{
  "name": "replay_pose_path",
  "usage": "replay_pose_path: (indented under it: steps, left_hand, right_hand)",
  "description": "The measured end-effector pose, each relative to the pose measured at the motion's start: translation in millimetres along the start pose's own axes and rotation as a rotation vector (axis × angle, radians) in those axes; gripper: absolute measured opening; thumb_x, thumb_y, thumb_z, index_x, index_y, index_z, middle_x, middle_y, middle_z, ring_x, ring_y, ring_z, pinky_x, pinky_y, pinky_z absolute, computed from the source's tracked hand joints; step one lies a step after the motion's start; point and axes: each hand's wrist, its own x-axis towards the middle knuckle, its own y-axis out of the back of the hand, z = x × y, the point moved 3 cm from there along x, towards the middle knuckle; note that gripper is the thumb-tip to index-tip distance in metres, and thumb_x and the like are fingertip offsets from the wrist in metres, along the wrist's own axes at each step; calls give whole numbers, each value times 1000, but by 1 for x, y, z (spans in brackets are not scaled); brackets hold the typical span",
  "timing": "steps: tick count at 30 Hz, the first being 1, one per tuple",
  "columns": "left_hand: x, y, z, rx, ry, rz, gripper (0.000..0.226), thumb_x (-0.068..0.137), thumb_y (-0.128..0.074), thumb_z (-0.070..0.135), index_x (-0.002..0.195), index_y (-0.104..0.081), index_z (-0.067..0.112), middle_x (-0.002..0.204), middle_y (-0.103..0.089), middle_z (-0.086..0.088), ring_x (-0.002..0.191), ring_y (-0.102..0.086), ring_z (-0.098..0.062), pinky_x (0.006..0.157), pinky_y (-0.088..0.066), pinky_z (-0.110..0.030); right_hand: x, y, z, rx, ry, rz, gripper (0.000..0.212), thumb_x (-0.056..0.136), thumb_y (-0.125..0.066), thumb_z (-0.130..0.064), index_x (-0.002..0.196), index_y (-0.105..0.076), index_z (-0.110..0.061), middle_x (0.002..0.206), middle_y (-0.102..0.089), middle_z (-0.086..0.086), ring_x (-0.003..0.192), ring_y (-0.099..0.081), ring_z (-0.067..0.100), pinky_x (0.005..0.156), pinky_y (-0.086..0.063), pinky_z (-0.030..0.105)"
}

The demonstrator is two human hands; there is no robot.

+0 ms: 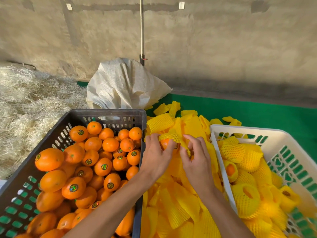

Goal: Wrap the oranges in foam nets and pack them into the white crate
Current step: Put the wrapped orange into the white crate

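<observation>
My left hand grips an orange above the pile of loose yellow foam nets. A yellow foam net lies partly over that orange, and my right hand pinches the net's other end just to the right. A dark crate on the left is full of bare, stickered oranges. The white crate on the right holds several net-wrapped oranges.
A white woven sack stands behind the dark crate. Pale straw is heaped at the far left. Green covering lies under the crates, and a rough concrete wall closes the back.
</observation>
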Motion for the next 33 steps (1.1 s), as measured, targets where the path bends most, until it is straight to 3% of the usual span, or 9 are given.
replay_pose_path:
  steps: [2, 6, 10, 15, 20, 24, 27, 29, 33]
  left_hand:
    - [0, -2, -2, -36, -14, -14, 35, 98, -52, 55, 115, -49, 25, 114, -45, 7, 98, -47, 7, 70, -41, -20]
    - [4, -4, -4, -218, 86, -54, 24, 106, -47, 43, 106, -47, 18, 108, -47, -5, 96, -57, -20, 76, -60, -41]
    - [9, -7, -6, -302, 190, -102, 22, 109, -43, 38, 110, -43, 16, 92, -45, -4, 77, -58, -19, 54, -55, -23]
    - [16, -7, -11, -392, 217, -120, 30, 112, -29, 33, 137, -40, 47, 83, -58, -9, 71, -63, -19, 56, -58, -28]
    - [20, -13, -6, -647, 509, -240, 28, 109, -42, 33, 134, -52, 25, 135, -56, -14, 111, -63, -36, 62, -58, -40]
    - [19, -11, -12, -631, 415, -358, 44, 83, -74, 35, 124, -57, 29, 123, -64, -7, 108, -65, -30, 75, -61, -37]
    - [18, -8, -11, -540, 329, -297, 63, 81, -88, 40, 134, -54, 36, 116, -73, -2, 98, -73, -24, 77, -61, -36]
    - [17, -6, -7, -485, 260, -195, 64, 77, -90, 44, 129, -52, 40, 114, -69, 2, 88, -73, -11, 68, -59, -27]
    - [8, -6, 3, -338, 80, -104, 64, 74, -84, 55, 126, -47, 42, 115, -58, 6, 84, -66, 6, 59, -52, -14]
  right_hand:
    - [-4, -4, 4, -12, -101, -11, 36, 96, -64, -19, 131, -57, -22, 103, -47, -9, 98, -49, -2, 70, -44, 10]
    - [-8, -11, 18, -34, -287, -110, 25, 99, -58, -30, 124, -58, -29, 112, -54, -13, 95, -56, -2, 69, -49, 12]
    - [-13, -24, 26, 270, -506, -267, 19, 105, -50, -30, 113, -66, -27, 95, -73, -6, 81, -71, 16, 69, -63, 36]
    - [-9, -25, 26, 421, -498, -275, 30, 99, -57, -19, 104, -70, -45, 97, -76, -8, 83, -73, 24, 73, -63, 44]
    - [-4, -23, 42, 579, -699, -203, 18, 101, -57, -22, 101, -75, -23, 97, -77, 5, 85, -75, 31, 78, -61, 55]
    - [-5, -17, 33, 403, -523, -188, 17, 104, -56, -31, 102, -69, -21, 89, -74, 0, 79, -73, 22, 72, -61, 47]
    - [1, -8, 27, 261, -437, -145, 9, 99, -63, -24, 91, -65, -27, 75, -71, -3, 70, -70, 18, 61, -55, 38]
    - [5, 1, 23, 265, -400, -64, 13, 92, -69, -19, 87, -64, -29, 70, -71, -5, 67, -69, 12, 60, -55, 32]
    - [7, 17, 4, 115, 17, 65, 17, 81, -73, -7, 90, -62, -17, 78, -59, -9, 69, -58, 6, 63, -44, 9]
